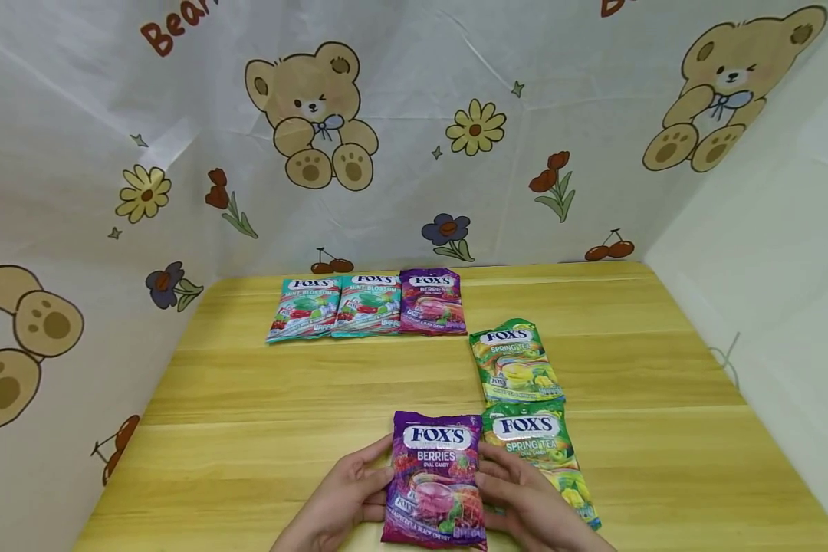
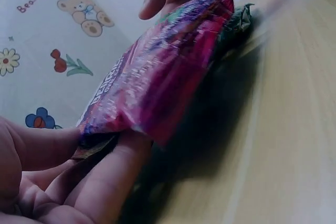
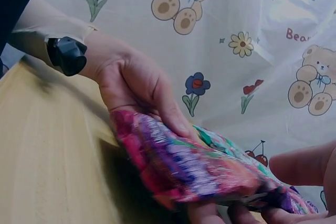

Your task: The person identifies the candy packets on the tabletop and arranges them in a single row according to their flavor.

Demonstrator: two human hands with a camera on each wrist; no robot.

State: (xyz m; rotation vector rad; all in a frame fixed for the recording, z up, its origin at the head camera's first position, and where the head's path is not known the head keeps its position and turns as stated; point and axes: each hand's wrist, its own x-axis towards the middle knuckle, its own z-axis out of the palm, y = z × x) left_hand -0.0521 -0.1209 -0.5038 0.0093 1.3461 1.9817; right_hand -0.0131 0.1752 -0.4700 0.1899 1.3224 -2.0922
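A purple bag of Fox's Berries candy is held face up at the front of the table in the head view. My left hand grips its left edge, thumb above and fingers underneath. On the opposite edge, my right hand holds it with the thumb at the side and fingers below. The left wrist view shows the bag tilted and raised off the wood, a dark shadow beneath. Just right of it lies a green Spring Tea bag, partly covered by my right hand.
Another Spring Tea bag lies behind the first. Along the back edge, two teal Mint Blossom bags and a second Berries bag form a row. A bear-print sheet hangs behind the wooden table.
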